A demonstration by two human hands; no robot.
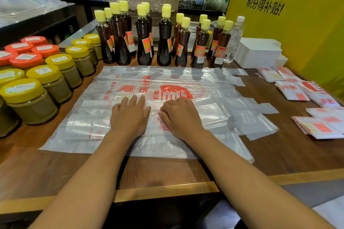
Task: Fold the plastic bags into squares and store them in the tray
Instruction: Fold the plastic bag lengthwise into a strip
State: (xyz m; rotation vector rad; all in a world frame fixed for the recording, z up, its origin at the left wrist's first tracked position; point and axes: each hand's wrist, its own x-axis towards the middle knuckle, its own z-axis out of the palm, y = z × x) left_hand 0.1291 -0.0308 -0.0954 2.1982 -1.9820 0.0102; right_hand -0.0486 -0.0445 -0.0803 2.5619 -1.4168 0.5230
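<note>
We have the plastic bag (167,83) spread flat on the wooden counter (167,173), its long axis running left to right across us and its handles trailing off to the right, so the coming fold will likely go along that width. Both hands sit on its middle: the left hand (130,115) flat with fingers straight, the right hand (179,115) pressing with fingers curled under, gripping nothing we can make out. Folded squares (316,126) lie loose to the right; we see no tray for certain.
</note>
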